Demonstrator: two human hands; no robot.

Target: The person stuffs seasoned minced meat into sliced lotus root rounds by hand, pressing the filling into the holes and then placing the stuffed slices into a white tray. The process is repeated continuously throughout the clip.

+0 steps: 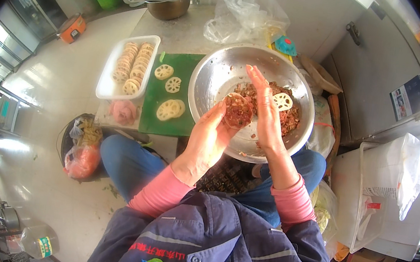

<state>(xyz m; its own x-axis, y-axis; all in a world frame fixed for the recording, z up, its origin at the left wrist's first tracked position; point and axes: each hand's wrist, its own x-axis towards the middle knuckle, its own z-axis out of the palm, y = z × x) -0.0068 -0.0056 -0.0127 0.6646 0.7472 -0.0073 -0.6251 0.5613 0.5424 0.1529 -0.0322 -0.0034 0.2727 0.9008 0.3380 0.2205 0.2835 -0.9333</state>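
Observation:
Over a wide steel bowl [218, 66], my left hand [209, 139] holds a lotus root slice topped with minced meat [238, 111]. My right hand [266, 110] is held flat and edge-on beside it, fingers straight and holding nothing. Behind that hand, a bare lotus root slice [282, 101] rests on the meat filling [290, 119] in the bowl. To the left, several lotus root slices [169, 109] lie on a green cutting board [147, 121]. A white plastic tray [103, 85] beyond it carries two rows of stacked lotus root pieces [139, 62].
A crumpled pink cloth or bag [123, 111] sits below the tray. Clear plastic bags [249, 13] and a brown pot [168, 8] stand at the back. On the floor at left is a dark bucket [65, 143] with bagged scraps. A metal cabinet [376, 73] borders the right side.

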